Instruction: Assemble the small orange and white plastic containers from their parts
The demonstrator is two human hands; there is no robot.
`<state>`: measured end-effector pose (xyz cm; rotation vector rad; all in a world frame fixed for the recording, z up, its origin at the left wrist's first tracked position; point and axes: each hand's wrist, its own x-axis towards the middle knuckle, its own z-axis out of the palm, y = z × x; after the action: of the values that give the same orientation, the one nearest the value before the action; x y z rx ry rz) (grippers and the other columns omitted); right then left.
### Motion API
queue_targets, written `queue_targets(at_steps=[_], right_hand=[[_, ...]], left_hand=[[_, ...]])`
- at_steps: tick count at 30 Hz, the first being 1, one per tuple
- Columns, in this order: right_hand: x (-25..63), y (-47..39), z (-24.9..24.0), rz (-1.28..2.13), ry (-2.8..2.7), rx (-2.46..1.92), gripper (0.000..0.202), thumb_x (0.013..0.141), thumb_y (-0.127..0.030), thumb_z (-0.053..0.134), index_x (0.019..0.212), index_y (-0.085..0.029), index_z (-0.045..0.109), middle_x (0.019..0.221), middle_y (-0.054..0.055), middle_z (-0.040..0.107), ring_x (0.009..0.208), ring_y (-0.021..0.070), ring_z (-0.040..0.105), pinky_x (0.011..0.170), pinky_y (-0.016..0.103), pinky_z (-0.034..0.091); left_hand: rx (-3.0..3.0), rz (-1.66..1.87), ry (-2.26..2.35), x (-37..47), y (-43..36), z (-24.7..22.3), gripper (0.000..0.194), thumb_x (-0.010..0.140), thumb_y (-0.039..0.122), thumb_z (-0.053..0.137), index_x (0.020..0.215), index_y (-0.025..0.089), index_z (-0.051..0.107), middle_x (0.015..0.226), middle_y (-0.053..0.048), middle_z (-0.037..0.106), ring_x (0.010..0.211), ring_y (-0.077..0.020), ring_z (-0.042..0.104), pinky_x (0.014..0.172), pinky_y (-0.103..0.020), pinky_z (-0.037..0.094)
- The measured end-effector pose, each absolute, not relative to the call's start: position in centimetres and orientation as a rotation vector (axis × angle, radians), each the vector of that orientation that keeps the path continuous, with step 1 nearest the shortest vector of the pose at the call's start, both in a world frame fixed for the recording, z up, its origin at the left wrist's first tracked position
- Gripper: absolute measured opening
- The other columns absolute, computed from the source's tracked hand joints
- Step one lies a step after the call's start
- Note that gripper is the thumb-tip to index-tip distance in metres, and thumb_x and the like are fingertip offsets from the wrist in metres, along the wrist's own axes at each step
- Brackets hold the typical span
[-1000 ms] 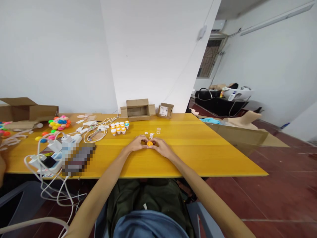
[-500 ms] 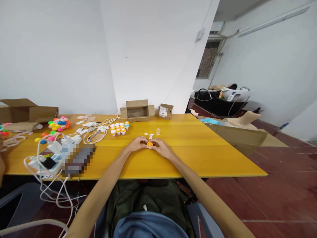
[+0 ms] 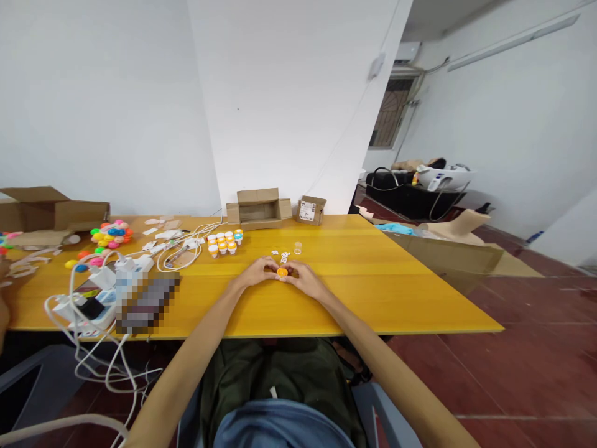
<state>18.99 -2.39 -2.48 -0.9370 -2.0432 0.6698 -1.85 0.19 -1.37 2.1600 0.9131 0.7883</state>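
Between my two hands is a small round orange piece [image 3: 282, 272]. My left hand [image 3: 259, 272] pinches it from the left, and my right hand [image 3: 303, 278] grips its right side. Just beyond my fingertips, small white pieces with dark spots [image 3: 284, 256] lie on the yellow table [image 3: 373, 292]. A clear round container [image 3: 298, 248] stands slightly behind them to the right. Off to the left, several small white bottles with orange or blue tops [image 3: 224, 242] stand in a tight group.
An open cardboard box [image 3: 259, 211] and a smaller box [image 3: 311, 210] stand by the wall. White cables, a power strip [image 3: 100, 305], a blurred dark object [image 3: 149, 302] and colourful balls [image 3: 112, 235] cover the left side. Part of another person's arm shows at the far left edge.
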Motion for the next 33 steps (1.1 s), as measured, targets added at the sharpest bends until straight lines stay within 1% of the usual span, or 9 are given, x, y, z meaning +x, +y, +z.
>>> queue_targets(at_steps=[4, 8, 15, 20, 33], right_hand=[[19.0, -2.3, -2.6, 0.659, -2.041, -0.935, 0.020, 0.076, -0.029, 0.074, 0.094, -0.022, 0.071, 0.093, 0.003, 0.070, 0.085, 0.0206, 0.064, 0.081, 0.034, 0.051], [18.9, -2.3, -2.5, 0.673, -2.043, -0.948, 0.017, 0.076, -0.025, 0.072, 0.093, -0.021, 0.070, 0.091, 0.003, 0.070, 0.085, 0.0205, 0.063, 0.080, 0.034, 0.051], [18.9, -2.1, -2.7, 0.675, -2.043, -0.920, 0.019, 0.077, -0.028, 0.072, 0.094, -0.021, 0.071, 0.091, 0.003, 0.070, 0.085, 0.0198, 0.063, 0.080, 0.033, 0.051], [18.9, -1.8, -3.1, 0.733, -2.014, -0.912, 0.024, 0.075, -0.028, 0.074, 0.097, -0.021, 0.070, 0.092, 0.002, 0.070, 0.084, 0.0194, 0.064, 0.081, 0.034, 0.052], [19.2, -1.9, -2.9, 0.883, -1.957, -0.887, 0.025, 0.072, -0.024, 0.074, 0.096, -0.020, 0.069, 0.094, 0.002, 0.072, 0.088, 0.0201, 0.066, 0.087, 0.036, 0.052]], left_hand=[[2.177, 0.784, 0.932, -1.8, 0.0, -1.2, 0.019, 0.080, 0.038, 0.074, 0.085, 0.020, 0.076, 0.093, -0.003, 0.071, 0.095, -0.0198, 0.063, 0.094, -0.033, 0.047], [2.201, 0.767, 0.946, -1.8, -0.4, -0.9, 0.023, 0.079, 0.042, 0.074, 0.086, 0.021, 0.075, 0.095, -0.003, 0.071, 0.096, -0.0201, 0.063, 0.095, -0.034, 0.047], [2.195, 0.830, 1.029, -1.4, -0.8, -0.8, 0.034, 0.076, 0.053, 0.074, 0.085, 0.020, 0.072, 0.090, -0.003, 0.071, 0.088, -0.0199, 0.063, 0.087, -0.033, 0.050], [2.201, 0.826, 1.007, -1.5, -0.8, -0.8, 0.034, 0.078, 0.053, 0.072, 0.084, 0.020, 0.072, 0.087, -0.003, 0.071, 0.085, -0.0190, 0.063, 0.086, -0.033, 0.051], [2.238, 0.825, 0.970, -1.5, -1.1, -0.3, 0.033, 0.080, 0.052, 0.070, 0.084, 0.019, 0.072, 0.087, -0.003, 0.068, 0.085, -0.0189, 0.062, 0.084, -0.032, 0.050]])
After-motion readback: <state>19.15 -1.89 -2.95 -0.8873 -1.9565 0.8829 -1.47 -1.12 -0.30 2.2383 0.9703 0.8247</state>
